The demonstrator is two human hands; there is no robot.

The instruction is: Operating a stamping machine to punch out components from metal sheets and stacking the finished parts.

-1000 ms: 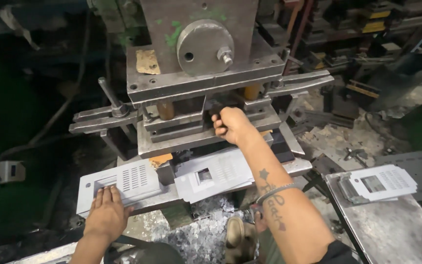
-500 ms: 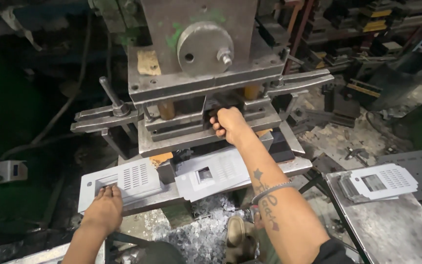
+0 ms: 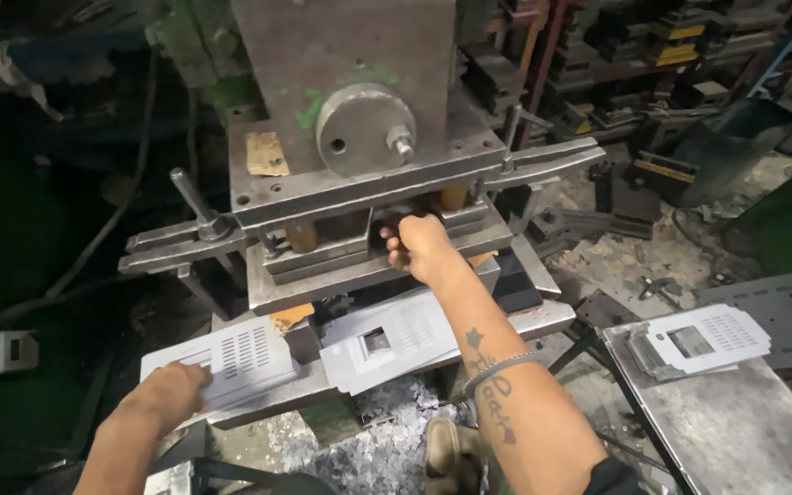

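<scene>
- Head view, looking down on a heavy grey stamping press with a round steel boss on its front.
- Left hand at 8 o'clock, palm down, fingers curled over the near end of a stack of perforated white sheet-metal panels; grip clenched lightly on that stack.
- Stack resting on the press bed, just left of a single panel with a small square cut-out, lying at centre.
- Right hand at 12 o'clock from that single panel, reached into the gap between upper and lower die plates; fingers wrapped round something dark inside, too hidden to name; cannot tell what the grip holds.
- Right forearm crossing above the single panel, tattooed, with a thin wristband.
- Metal tabletop at 4 o'clock, well apart from both hands, carrying another pile of finished panels.
- Heap of silvery punch scrap on the floor at 6 o'clock, beside a shoe.
</scene>
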